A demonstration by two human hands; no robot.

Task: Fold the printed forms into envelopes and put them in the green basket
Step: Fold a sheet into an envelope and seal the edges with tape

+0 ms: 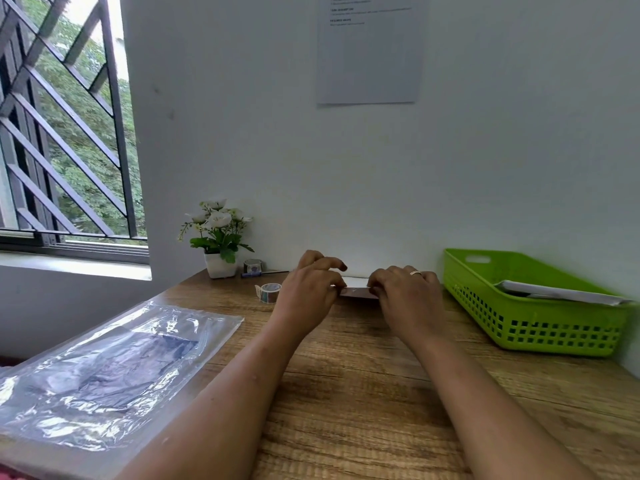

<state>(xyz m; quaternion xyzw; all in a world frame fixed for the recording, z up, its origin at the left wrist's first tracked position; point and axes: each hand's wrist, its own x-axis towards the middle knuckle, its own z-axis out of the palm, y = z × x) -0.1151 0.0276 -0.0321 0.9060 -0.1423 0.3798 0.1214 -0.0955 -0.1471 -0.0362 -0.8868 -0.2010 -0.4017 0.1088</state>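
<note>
Wood-grain surface [346, 393] runs under both my forearms. Near the middle of its far edge, close to the wall, I hold the folded printed form [356, 287] low over the wood. My left hand [308, 289] pinches its left end and my right hand [405, 289] pinches its right end, the fingers [381, 275] of both curled over the paper. I cannot tell whether the form touches the wood. The green basket [519, 327] sits at the far right corner, well apart from my hands, with white papers [554, 292] lying in it. A tape roll [270, 292] lies just beside my left hand. Behind it, a second roll [252, 266] and a pen [266, 273] lie near the potted flowers [218, 237] at the far left corner. A clear plastic sleeve [114, 368] lies along the left edge.
</note>
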